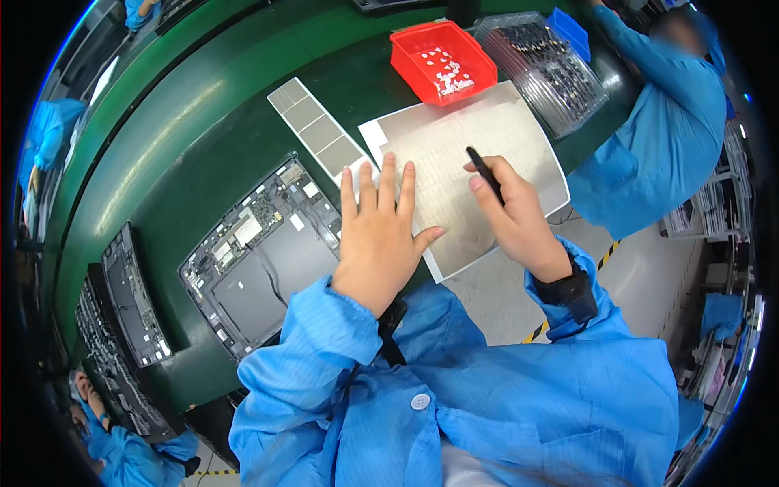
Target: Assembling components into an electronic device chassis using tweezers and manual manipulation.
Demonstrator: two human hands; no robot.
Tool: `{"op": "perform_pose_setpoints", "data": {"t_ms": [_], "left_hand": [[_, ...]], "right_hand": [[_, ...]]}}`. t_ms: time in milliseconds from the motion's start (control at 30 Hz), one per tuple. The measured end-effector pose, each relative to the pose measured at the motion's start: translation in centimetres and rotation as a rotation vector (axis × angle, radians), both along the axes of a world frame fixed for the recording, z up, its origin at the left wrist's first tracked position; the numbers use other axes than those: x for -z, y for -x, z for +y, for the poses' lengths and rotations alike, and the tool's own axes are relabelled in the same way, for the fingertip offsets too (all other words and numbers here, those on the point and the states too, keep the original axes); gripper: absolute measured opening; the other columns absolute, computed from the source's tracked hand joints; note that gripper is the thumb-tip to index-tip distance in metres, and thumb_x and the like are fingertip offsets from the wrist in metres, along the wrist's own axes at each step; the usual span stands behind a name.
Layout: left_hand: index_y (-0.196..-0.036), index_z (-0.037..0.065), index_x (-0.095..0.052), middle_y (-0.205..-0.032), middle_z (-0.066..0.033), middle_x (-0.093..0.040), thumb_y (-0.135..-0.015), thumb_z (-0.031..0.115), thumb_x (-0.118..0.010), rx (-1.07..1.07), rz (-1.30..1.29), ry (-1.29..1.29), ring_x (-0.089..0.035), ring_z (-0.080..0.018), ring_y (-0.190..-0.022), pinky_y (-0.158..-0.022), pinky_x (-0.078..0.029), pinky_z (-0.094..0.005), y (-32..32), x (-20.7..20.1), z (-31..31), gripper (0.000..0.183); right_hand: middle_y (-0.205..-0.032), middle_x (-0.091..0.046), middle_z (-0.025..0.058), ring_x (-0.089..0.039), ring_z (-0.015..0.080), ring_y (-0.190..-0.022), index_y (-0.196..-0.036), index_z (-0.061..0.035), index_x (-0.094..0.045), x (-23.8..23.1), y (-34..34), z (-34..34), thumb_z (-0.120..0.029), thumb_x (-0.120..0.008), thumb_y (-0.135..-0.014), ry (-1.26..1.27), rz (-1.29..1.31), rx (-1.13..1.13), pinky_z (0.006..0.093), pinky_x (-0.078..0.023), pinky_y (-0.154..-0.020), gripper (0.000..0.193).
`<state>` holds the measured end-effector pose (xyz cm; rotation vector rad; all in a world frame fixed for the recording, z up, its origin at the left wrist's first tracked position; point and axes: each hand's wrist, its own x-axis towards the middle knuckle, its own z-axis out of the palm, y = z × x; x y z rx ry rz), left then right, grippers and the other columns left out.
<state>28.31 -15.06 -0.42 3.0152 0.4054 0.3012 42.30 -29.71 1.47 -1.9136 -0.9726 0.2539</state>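
My left hand lies flat with its fingers stretched out, across the lower end of a narrow white strip with grey panels and the left edge of a large silvery sheet. Faint grid lines run over that sheet, and a white patch shows at its upper left corner. Above its right half, my right hand grips a slim black pen-like tool, tip pointing up and left; its exact kind cannot be made out. Left of my left hand rests an opened laptop chassis with circuit boards and a cable exposed.
Behind the sheet stands a red bin with small white pieces. Clear plastic trays of dark parts and a blue bin are beside it. Another chassis lies far left on the green table. A person in blue is at the right.
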Motion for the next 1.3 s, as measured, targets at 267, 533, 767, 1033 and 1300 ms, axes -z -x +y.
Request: {"op": "perform_pose_setpoints", "data": {"t_ms": [267,533,767,1033,1300], "left_hand": [[-0.145,-0.011,-0.041,-0.151,-0.0264,-0.040,-0.091,0.055,-0.061,-0.033,-0.037,0.046,-0.038,-0.0412,-0.141,-0.120,-0.024,-0.0508,-0.9,0.6,-1.7,0.087],[-0.143,-0.012,-0.043,-0.153,-0.0294,-0.038,-0.088,0.050,-0.066,0.003,0.031,0.065,-0.036,-0.0431,-0.142,-0.119,-0.027,-0.0484,-1.3,0.0,-3.4,0.086],[-0.144,-0.012,-0.042,-0.152,-0.0282,-0.039,-0.087,0.049,-0.068,-0.098,0.055,0.052,-0.037,-0.0426,-0.142,-0.118,-0.030,-0.0478,-2.1,-0.2,-2.8,0.087],[-0.143,-0.010,-0.044,-0.151,-0.0240,-0.041,-0.083,0.052,-0.071,-0.034,0.106,0.077,-0.038,-0.0413,-0.140,-0.117,-0.032,-0.0468,-1.5,0.2,-1.7,0.090],[-0.138,-0.010,-0.049,-0.147,-0.0250,-0.043,-0.079,0.049,-0.076,-0.010,0.080,0.184,-0.033,-0.0453,-0.143,-0.117,-0.031,-0.0507,-1.6,-0.1,-0.8,0.088]], "right_hand": [[-0.082,-0.058,-0.0022,-0.053,0.0085,-0.077,-0.100,-0.0039,-0.069,-0.3,-4.9,7.7,-0.032,-0.055,-0.105,-0.216,0.460,-0.225,0.0233,-0.043,-0.074,0.032],[-0.080,-0.063,0.0021,-0.060,0.0079,-0.070,-0.109,-0.0012,-0.068,1.8,-6.6,10.3,-0.034,-0.057,-0.105,-0.136,0.652,-0.287,0.0213,-0.049,-0.067,0.035],[-0.102,-0.067,0.0081,-0.063,0.0113,-0.087,-0.119,0.0008,-0.061,2.5,-7.3,11.3,-0.014,-0.064,-0.099,-0.089,0.536,-0.402,0.0253,-0.052,-0.080,0.025],[-0.106,-0.067,0.0072,-0.064,0.0124,-0.097,-0.119,-0.0007,-0.055,4.7,-6.3,11.2,-0.004,-0.065,-0.096,-0.182,0.552,-0.299,0.0268,-0.053,-0.082,0.024],[-0.108,-0.066,0.0078,-0.063,0.0129,-0.099,-0.120,-0.0006,-0.053,4.5,-6.5,11.3,-0.002,-0.064,-0.096,-0.110,0.459,-0.368,0.0262,-0.051,-0.083,0.026]]}}
